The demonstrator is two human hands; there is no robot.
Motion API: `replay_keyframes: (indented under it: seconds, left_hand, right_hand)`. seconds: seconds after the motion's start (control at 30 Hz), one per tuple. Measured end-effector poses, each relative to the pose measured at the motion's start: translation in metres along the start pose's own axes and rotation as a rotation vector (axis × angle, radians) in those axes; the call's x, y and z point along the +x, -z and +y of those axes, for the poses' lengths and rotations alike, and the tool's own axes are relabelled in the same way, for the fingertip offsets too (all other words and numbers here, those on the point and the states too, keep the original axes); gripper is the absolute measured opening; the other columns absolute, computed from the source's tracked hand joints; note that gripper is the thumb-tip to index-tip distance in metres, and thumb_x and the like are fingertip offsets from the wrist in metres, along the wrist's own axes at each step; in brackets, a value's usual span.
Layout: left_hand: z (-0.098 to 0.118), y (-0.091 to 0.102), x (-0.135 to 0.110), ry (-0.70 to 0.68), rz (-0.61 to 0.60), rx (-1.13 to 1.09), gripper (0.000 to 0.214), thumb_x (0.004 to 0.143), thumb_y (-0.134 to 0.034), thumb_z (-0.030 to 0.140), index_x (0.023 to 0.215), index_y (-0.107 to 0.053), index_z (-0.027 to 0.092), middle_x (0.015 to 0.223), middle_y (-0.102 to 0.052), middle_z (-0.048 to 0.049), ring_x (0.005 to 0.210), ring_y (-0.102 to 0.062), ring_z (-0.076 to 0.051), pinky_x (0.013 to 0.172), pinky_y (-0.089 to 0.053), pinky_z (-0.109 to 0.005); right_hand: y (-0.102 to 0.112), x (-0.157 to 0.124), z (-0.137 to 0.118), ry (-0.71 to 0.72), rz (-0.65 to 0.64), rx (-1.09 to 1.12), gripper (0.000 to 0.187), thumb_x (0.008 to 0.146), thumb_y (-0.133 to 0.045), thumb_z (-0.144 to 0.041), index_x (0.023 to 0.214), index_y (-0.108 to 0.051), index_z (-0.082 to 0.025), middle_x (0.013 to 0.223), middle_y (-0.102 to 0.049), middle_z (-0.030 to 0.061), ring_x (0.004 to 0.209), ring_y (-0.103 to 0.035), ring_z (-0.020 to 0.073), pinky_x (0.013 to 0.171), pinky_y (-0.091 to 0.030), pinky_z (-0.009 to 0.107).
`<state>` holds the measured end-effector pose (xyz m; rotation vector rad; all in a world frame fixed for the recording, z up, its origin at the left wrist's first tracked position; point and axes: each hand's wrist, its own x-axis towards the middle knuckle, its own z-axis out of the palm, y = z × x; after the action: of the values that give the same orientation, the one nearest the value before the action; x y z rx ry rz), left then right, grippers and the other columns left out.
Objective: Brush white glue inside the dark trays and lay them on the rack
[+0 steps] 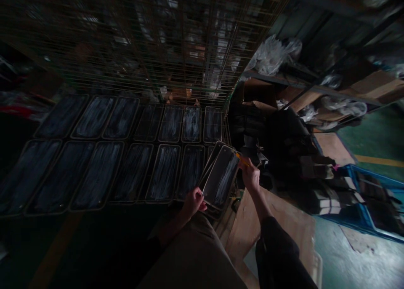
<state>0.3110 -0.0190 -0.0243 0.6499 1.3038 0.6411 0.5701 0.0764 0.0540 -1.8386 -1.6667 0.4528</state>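
Note:
My left hand [193, 202] pinches the lower left edge of a dark rectangular panel [221, 177] with a pale rim and whitish streaks on its right side. The panel lies tilted, with another similar one showing beneath its left edge. In my right hand [251, 175] is a slim yellow tool [241, 157], its tip at the panel's upper right corner. Its exact kind is too small to make out. To the left, two rows of similar streaked panels lie side by side, such as the nearby panel [163, 173].
A wire mesh cage [202, 40] rises behind the panels. On the right stand a shelf [315, 86] with plastic bags and cardboard, dark stacked items [248, 120], and a blue crate [362, 213]. A wooden board [277, 221] lies beneath my right arm.

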Motion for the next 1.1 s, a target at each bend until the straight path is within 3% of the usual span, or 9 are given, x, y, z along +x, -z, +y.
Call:
replay_keyframes:
  seconds: [0.1, 0.17, 0.3, 0.4, 0.53, 0.67, 0.8, 0.93, 1.1]
  left_hand:
    - [-0.003, 0.001, 0.002, 0.001, 0.003, 0.013, 0.024, 0.076, -0.072, 0.030, 0.080, -0.049, 0.020, 0.054, -0.062, 0.0053, 0.043, -0.066, -0.016, 0.040, -0.056, -0.024]
    - [-0.005, 0.001, 0.003, 0.001, 0.011, 0.021, 0.024, 0.077, -0.072, 0.030, 0.079, -0.050, 0.020, 0.054, -0.062, 0.0051, 0.044, -0.067, -0.016, 0.040, -0.055, -0.023]
    - [-0.006, 0.001, 0.003, 0.006, 0.008, -0.001, 0.025, 0.078, -0.072, 0.031, 0.080, -0.050, 0.020, 0.054, -0.061, 0.0056, 0.042, -0.065, -0.015, 0.040, -0.054, -0.023]
    - [-0.005, 0.001, 0.002, 0.015, -0.014, -0.028, 0.028, 0.077, -0.074, 0.033, 0.080, -0.049, 0.021, 0.053, -0.061, 0.0056, 0.042, -0.066, -0.016, 0.040, -0.055, -0.024]
    - [-0.002, 0.002, 0.001, 0.024, -0.018, -0.046, 0.032, 0.076, -0.077, 0.035, 0.080, -0.048, 0.021, 0.054, -0.062, 0.0053, 0.043, -0.067, -0.016, 0.041, -0.056, -0.024]
    - [0.000, 0.003, -0.001, 0.032, -0.017, -0.040, 0.033, 0.075, -0.077, 0.034, 0.080, -0.048, 0.021, 0.055, -0.063, 0.0050, 0.045, -0.067, -0.016, 0.043, -0.057, -0.024]
    - [0.000, 0.003, -0.001, 0.041, -0.017, -0.050, 0.032, 0.075, -0.078, 0.034, 0.082, -0.050, 0.020, 0.056, -0.062, 0.0059, 0.045, -0.067, -0.015, 0.044, -0.058, -0.024]
    - [-0.001, 0.003, 0.000, 0.047, -0.005, -0.050, 0.027, 0.076, -0.076, 0.029, 0.080, -0.050, 0.020, 0.055, -0.061, 0.0068, 0.045, -0.066, -0.014, 0.043, -0.057, -0.022]
    - [0.005, 0.004, 0.000, 0.076, -0.015, -0.029, 0.021, 0.079, -0.071, 0.020, 0.080, -0.051, 0.020, 0.055, -0.062, 0.0063, 0.045, -0.068, -0.015, 0.043, -0.056, -0.022]
  right_hand:
    - [-0.008, -0.003, -0.008, 0.057, -0.058, -0.071, 0.038, 0.101, -0.039, -0.036, 0.118, -0.067, -0.017, 0.078, -0.072, 0.0058, 0.062, -0.065, 0.0175, 0.055, -0.047, 0.024]
    - [-0.011, -0.022, -0.013, 0.080, -0.136, -0.073, 0.036, 0.099, -0.042, -0.035, 0.118, -0.068, -0.018, 0.077, -0.072, 0.0051, 0.060, -0.065, 0.0167, 0.052, -0.045, 0.023]
    - [-0.007, -0.079, -0.022, 0.083, -0.403, 0.053, 0.033, 0.101, -0.043, -0.034, 0.120, -0.067, -0.023, 0.081, -0.073, 0.0037, 0.067, -0.070, 0.0180, 0.060, -0.052, 0.025]
    - [0.000, -0.096, -0.025, -0.013, -0.490, 0.233, 0.034, 0.103, -0.043, -0.042, 0.121, -0.066, -0.024, 0.077, -0.073, 0.0030, 0.063, -0.071, 0.0184, 0.060, -0.057, 0.028]
    - [0.006, -0.052, -0.022, -0.059, -0.339, 0.328, 0.038, 0.103, -0.043, -0.047, 0.119, -0.065, -0.021, 0.079, -0.073, 0.0046, 0.067, -0.072, 0.0193, 0.063, -0.058, 0.029]
    - [-0.001, 0.009, -0.016, 0.026, -0.114, 0.126, 0.036, 0.102, -0.042, -0.042, 0.118, -0.065, -0.019, 0.088, -0.074, 0.0069, 0.074, -0.073, 0.0202, 0.068, -0.057, 0.028]
    - [-0.020, 0.023, -0.013, 0.125, -0.136, -0.034, 0.035, 0.102, -0.039, -0.033, 0.120, -0.066, -0.019, 0.091, -0.075, 0.0082, 0.076, -0.072, 0.0204, 0.065, -0.053, 0.027]
    - [-0.026, -0.010, -0.014, 0.188, -0.323, -0.005, 0.035, 0.103, -0.040, -0.033, 0.123, -0.066, -0.019, 0.089, -0.075, 0.0082, 0.073, -0.071, 0.0198, 0.062, -0.050, 0.027]
    - [-0.015, -0.074, -0.030, 0.146, -0.522, 0.140, 0.034, 0.105, -0.041, -0.037, 0.122, -0.066, -0.021, 0.081, -0.073, 0.0056, 0.068, -0.071, 0.0186, 0.060, -0.052, 0.027]
